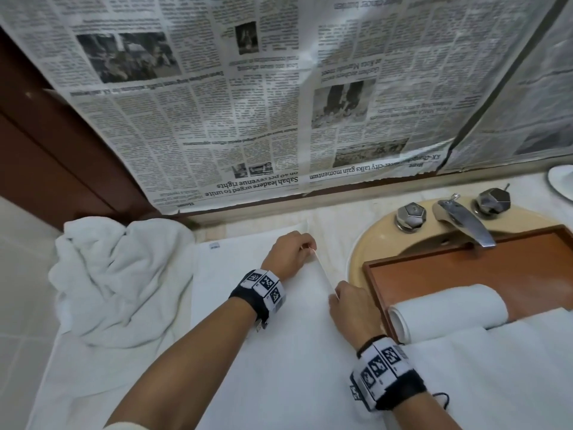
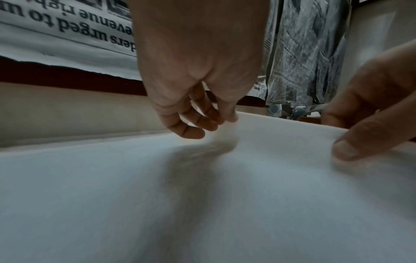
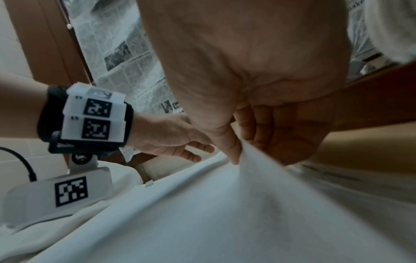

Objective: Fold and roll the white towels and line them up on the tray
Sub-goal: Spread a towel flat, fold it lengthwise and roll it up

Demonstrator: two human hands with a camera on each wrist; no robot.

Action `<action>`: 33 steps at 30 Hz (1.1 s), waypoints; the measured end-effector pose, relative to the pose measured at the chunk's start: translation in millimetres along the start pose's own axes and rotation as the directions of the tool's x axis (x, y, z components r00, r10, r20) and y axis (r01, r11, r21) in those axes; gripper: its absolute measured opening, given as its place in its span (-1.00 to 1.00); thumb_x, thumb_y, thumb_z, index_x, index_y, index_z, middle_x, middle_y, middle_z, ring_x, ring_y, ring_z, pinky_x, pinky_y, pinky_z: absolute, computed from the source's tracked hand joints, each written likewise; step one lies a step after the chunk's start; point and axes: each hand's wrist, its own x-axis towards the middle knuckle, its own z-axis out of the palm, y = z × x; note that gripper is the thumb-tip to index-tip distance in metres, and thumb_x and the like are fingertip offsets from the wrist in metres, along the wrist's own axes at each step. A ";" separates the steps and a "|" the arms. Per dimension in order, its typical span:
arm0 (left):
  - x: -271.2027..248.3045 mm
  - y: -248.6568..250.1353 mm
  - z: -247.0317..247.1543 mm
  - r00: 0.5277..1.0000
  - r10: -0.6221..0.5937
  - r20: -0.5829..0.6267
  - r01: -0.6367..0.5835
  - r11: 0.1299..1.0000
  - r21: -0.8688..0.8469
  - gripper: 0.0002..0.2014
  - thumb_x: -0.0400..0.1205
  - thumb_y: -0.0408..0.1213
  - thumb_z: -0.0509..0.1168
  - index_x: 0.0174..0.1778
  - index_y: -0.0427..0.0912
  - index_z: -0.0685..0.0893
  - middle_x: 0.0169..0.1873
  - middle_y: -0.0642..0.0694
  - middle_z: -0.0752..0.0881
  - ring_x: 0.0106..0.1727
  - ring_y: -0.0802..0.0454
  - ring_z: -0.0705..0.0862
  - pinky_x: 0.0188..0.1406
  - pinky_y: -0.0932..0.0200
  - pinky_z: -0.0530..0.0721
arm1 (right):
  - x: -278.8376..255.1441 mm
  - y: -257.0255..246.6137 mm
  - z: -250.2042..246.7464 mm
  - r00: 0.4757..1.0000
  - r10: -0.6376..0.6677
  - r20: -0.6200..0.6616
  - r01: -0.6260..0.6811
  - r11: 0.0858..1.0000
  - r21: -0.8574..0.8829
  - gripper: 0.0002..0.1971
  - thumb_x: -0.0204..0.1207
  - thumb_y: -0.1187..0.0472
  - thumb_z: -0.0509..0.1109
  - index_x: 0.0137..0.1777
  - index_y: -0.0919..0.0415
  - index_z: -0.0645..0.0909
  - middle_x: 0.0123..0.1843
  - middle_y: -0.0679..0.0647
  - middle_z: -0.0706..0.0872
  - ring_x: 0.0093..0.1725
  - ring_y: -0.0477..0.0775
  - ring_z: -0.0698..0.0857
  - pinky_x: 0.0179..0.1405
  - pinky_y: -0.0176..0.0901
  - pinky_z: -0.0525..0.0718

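A flat white towel (image 1: 248, 324) lies spread on the counter in front of me. My left hand (image 1: 293, 251) pinches its far right corner, and my right hand (image 1: 347, 301) pinches the same right edge nearer to me, lifting it a little. In the right wrist view the right hand (image 3: 243, 147) holds the towel (image 3: 213, 213) edge between thumb and fingers. The left hand (image 2: 216, 119) grips the raised towel (image 2: 180, 195) edge in the left wrist view. A rolled white towel (image 1: 446, 308) lies on the brown wooden tray (image 1: 465, 265) to the right.
A crumpled heap of white towels (image 1: 117, 280) sits at the left. The tray rests over a beige sink (image 1: 372, 243) with a chrome faucet (image 1: 462, 221) and two knobs. Newspaper (image 1: 248, 103) covers the wall behind. More white cloth (image 1: 496, 367) lies at the lower right.
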 end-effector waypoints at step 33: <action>-141.1 -166.4 -112.9 0.930 -0.253 -0.266 0.221 0.964 -0.145 -0.78 0.54 -0.34 0.45 0.07 -0.02 0.74 -0.21 0.13 0.63 -0.19 0.20 0.61 -0.10 0.36 0.49 | -63.2 -206.3 120.8 0.907 -0.273 0.322 0.226 0.958 0.176 -0.92 0.62 0.25 0.18 0.00 0.18 0.31 -0.11 0.11 0.52 -0.15 0.18 0.52 -0.40 -0.07 0.37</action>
